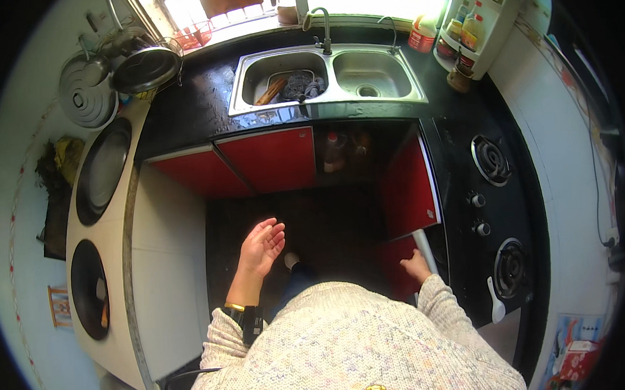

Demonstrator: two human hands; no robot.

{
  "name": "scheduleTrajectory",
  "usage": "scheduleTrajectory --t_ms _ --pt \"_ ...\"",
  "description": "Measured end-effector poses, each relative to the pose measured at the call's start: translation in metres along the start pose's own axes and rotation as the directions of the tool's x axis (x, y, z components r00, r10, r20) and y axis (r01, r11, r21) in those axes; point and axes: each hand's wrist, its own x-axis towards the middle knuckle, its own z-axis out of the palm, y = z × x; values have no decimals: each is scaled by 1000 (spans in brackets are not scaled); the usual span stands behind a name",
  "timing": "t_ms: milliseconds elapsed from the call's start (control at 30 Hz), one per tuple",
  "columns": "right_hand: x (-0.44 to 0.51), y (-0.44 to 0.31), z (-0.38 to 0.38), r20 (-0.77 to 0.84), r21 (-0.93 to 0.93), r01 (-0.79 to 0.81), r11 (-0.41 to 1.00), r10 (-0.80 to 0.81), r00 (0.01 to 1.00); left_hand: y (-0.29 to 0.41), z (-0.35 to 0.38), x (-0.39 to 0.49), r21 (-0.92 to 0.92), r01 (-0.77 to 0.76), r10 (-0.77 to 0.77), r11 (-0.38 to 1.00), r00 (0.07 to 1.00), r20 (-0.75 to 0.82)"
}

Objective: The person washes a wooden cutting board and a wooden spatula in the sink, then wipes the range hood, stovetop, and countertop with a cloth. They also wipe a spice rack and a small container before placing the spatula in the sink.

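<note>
My left hand [262, 247] hangs in the air over the dark floor, palm turned up and fingers slightly curled, with nothing in it. At the lower right, my right hand [416, 268] is at the top edge of a red cabinet door [396, 259] under the stove; its fingers are partly hidden, and whether they grip the edge is not clear. Just beyond it, another red cabinet door [409, 185] stands open. Inside the open cabinet under the sink stands a plastic bottle with a red cap [334, 155].
A double steel sink [330, 82] holds scrubbers and a wooden item on its left side. To the right is a gas stove [494, 213] with a white spoon [496, 302] at its near end. Pans and a wok [90, 288] rest on the left counter. Closed red doors [269, 160] face me.
</note>
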Motion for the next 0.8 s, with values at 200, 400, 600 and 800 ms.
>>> scheduleTrajectory --t_ms 200,400,600,800 --pt "74 -171 -17 206 324 188 927 -263 943 119 0 93 163 5 -13 987 999 51" --pt "138 -357 -71 3 213 545 811 -558 830 179 -6 205 556 -89 61 826 996 69" --pt "254 -483 -115 -35 77 648 758 -647 762 224 0 336 939 -276 454 206 877 158" --pt "391 -558 -111 91 -222 736 639 -738 668 232 28 436 974 -141 532 -177 819 215"
